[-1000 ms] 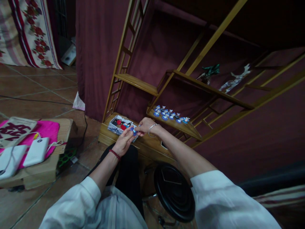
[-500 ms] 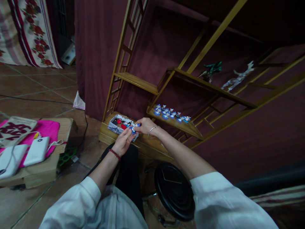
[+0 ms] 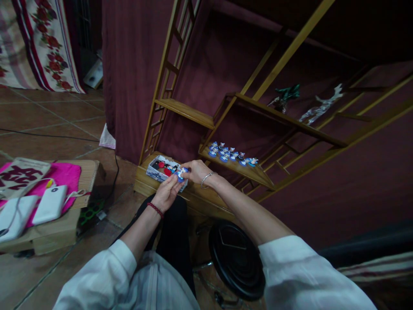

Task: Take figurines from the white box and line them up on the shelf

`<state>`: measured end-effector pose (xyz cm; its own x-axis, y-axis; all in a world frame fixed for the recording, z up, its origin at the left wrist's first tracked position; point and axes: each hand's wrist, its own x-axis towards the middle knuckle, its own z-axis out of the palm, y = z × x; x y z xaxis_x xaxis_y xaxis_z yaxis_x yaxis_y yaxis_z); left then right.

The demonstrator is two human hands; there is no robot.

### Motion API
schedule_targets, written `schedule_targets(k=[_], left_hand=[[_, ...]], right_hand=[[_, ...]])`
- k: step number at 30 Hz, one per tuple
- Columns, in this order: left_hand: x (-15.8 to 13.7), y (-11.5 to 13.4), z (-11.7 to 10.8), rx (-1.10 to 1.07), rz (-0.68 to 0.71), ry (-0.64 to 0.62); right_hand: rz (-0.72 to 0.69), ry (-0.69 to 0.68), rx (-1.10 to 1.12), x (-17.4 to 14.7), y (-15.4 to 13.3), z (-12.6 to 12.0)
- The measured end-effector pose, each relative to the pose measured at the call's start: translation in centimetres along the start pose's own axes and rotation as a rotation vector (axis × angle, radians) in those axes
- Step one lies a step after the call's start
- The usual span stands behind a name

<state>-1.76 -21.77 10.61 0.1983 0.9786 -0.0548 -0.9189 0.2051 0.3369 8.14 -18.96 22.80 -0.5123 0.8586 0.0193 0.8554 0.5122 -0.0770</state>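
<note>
Between both hands is a small blue-and-white figurine [image 3: 181, 173]. My left hand [image 3: 168, 192] grips it from below and the left, by its blue base. The fingers of my right hand [image 3: 196, 171] pinch it from the right. Just behind the hands, an open patterned box [image 3: 156, 174] holds several red, black and blue figurines, partly covered by my fingers. To the right, several similar blue-and-white figurines [image 3: 225, 155] stand grouped on a wooden shelf [image 3: 254, 173].
A black round stool [image 3: 237, 258] stands below my right arm. At left, a cardboard box [image 3: 54, 237] carries a pink cloth [image 3: 72, 174] and white devices [image 3: 50, 204]. Green [image 3: 287, 92] and clear ornaments [image 3: 322, 105] sit on an upper shelf. A cable [image 3: 48, 134] crosses the tiled floor.
The figurine has turned slightly between my fingers and shows more of its white front. Both hands stay in nearly the same place; the shelf and box look the same.
</note>
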Motion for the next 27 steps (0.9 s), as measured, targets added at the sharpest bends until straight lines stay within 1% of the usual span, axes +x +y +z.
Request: schedule_targets(k=[4, 11, 19, 22, 27], left_hand=[[0.0, 0.0, 0.1, -0.025, 0.003, 0.007], [0.0, 0.0, 0.0, -0.071, 0.006, -0.028], [-0.2, 0.2, 0.1, -0.103, -0.020, -0.006], [-0.3, 0.3, 0.2, -0.104, -0.026, -0.015], [-0.4, 0.2, 0.3, -0.104, -0.037, 0.017]], right_hand=[[-0.003, 0.015, 0.005, -0.1, -0.2, -0.2], [-0.045, 0.017, 0.021, -0.1, -0.4, -0.4], [-0.050, 0.011, 0.068, -0.2, -0.8, -1.0], [-0.082, 0.002, 0.099, -0.2, -0.7, -1.1], [-0.137, -0.016, 0.133, 0.1, -0.4, -1.2]])
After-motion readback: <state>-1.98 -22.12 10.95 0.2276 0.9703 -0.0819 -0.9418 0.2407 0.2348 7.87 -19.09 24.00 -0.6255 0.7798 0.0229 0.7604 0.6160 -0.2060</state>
